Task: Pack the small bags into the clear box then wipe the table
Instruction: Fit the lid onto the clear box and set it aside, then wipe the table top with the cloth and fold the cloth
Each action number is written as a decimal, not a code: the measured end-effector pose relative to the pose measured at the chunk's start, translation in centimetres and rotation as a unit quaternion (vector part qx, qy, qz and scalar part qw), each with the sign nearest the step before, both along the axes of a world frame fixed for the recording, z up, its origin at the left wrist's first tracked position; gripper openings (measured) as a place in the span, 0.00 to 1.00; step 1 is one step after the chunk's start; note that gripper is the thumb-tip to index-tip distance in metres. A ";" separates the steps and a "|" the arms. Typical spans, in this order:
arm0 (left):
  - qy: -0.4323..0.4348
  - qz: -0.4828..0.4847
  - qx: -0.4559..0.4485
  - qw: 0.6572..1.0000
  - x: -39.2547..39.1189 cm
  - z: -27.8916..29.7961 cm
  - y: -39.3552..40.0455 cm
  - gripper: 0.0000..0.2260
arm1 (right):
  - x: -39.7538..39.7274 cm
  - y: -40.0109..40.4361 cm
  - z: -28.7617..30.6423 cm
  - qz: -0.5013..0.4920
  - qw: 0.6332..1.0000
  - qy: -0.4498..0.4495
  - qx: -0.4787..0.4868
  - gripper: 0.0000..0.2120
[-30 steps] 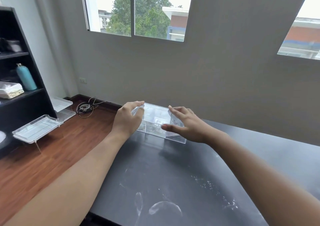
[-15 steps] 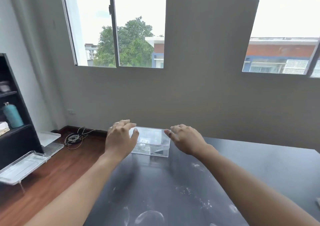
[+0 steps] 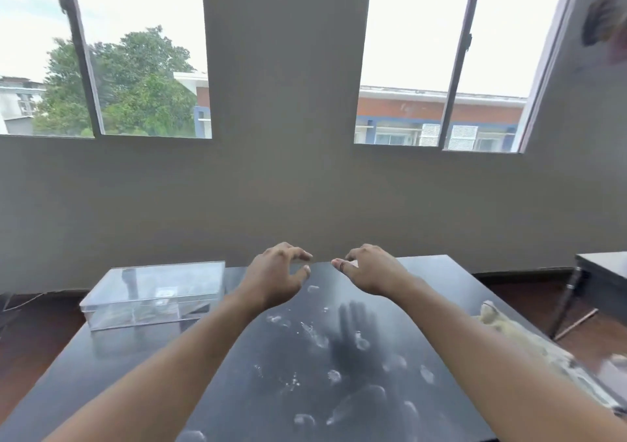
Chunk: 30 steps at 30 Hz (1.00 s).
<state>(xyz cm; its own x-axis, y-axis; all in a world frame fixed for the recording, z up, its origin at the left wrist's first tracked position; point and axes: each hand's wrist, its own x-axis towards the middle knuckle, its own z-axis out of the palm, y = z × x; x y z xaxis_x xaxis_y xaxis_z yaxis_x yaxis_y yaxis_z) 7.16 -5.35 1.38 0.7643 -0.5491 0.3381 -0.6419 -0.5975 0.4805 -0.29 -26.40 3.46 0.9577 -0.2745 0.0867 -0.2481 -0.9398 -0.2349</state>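
The clear box stands with its lid on at the far left corner of the black table; small pale items show faintly inside. My left hand hovers over the table's far edge, to the right of the box and apart from it, fingers curled and spread, holding nothing. My right hand hovers beside it, also empty with fingers apart. A crumpled pale cloth lies along the table's right edge, partly behind my right forearm. White smudges and a handprint mark the tabletop.
A grey wall with two windows rises just behind the table. A second dark table with a metal leg stands at the right. Wooden floor shows on both sides.
Both hands have let go of the clear box and moved right, away from it. The view has swung right and up, so the shelf at the left is gone and the cloth appears.
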 end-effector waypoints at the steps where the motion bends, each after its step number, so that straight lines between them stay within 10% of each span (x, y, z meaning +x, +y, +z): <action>1: -0.001 -0.019 0.005 1.000 -0.3 -0.2 -1.6 0.17 | -1.0 -1.2 0.0 -0.015 1.000 0.002 0.010 0.29; 24: -0.018 -0.193 0.178 0.965 -11.4 -4.0 -24.2 0.19 | -18.3 -16.5 -4.3 -0.245 0.966 0.020 0.080 0.28; 30: 0.014 -0.210 0.149 0.966 -12.2 -3.6 -24.2 0.14 | -18.1 -16.8 -4.4 -0.244 0.957 -0.002 0.156 0.12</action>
<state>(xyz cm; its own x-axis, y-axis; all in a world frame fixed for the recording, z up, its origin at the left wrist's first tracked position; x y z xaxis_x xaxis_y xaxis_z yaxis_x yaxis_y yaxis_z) -5.04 -29.60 -2.25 0.4600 -0.8822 0.1008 -0.8471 -0.4020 0.3477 -18.40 -43.17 -0.94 0.7090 -0.7018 -0.0687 -0.6377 -0.5966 -0.4872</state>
